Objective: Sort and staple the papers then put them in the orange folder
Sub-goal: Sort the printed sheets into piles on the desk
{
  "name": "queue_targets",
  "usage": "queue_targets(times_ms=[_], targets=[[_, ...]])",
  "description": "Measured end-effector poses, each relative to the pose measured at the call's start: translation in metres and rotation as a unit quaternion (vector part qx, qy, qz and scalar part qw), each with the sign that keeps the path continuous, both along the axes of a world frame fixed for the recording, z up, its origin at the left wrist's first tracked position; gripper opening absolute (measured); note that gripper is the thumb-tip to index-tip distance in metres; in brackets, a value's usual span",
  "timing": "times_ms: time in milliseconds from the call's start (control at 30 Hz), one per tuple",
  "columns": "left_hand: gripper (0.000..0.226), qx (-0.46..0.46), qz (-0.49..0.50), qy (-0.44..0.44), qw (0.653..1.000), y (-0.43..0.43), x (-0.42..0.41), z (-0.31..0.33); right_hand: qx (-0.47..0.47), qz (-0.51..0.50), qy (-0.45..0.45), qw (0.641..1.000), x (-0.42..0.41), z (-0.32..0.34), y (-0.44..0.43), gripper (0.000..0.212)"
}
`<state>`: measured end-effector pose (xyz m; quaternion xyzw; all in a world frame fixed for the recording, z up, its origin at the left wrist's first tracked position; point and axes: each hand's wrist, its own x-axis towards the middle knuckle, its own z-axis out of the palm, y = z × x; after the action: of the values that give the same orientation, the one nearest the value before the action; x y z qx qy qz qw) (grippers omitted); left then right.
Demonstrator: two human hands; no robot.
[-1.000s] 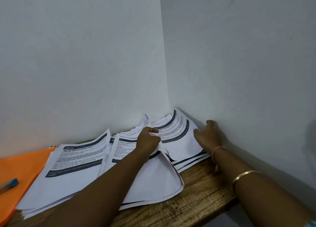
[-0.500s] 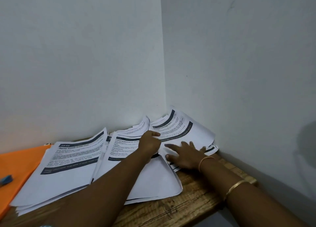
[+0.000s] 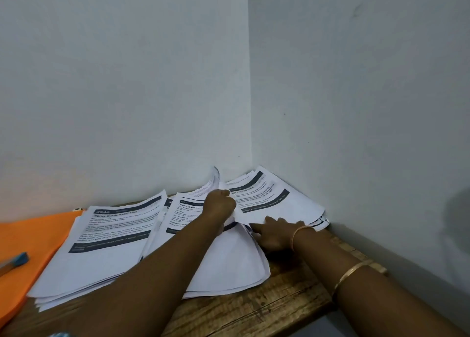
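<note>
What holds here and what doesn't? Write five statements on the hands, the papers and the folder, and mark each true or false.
1. The left hand grips sheets raised off the middle pile. True.
2. The right hand holds a stapler. False: it rests with fingers spread at the near edge of the right pile, and no stapler is in view.
3. The orange folder lies to the left of the papers. True.
4. The papers are inside the folder. False: they lie in piles on the wooden table.
5. A blue-capped pen lies on the folder. True.
</note>
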<state>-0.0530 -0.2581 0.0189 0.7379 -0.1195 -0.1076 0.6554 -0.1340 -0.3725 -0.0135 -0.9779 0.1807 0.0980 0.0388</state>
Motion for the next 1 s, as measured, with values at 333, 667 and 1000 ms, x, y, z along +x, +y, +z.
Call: queue_targets(times_ms=[333,667,1000], targets=[[0.048,0.093,-0.142,-0.084,0.982,0.030,-0.006,-0.003,0.337,-0.200,-0.428,0.814,-0.008,0.023,-0.017,0.020],[0.029,0.339,0.101,-0.233,0.906,0.136,0.030,-0.002,0.106,-0.075,-0.431,0.893,0.019,0.034,0.047,0.028],[0.030,0.321,0.006,-0.127,0.939,0.166,0.016,-0.025,0.036,-0.161,-0.175,0.971,0.032,0.007,0.085,0.067]])
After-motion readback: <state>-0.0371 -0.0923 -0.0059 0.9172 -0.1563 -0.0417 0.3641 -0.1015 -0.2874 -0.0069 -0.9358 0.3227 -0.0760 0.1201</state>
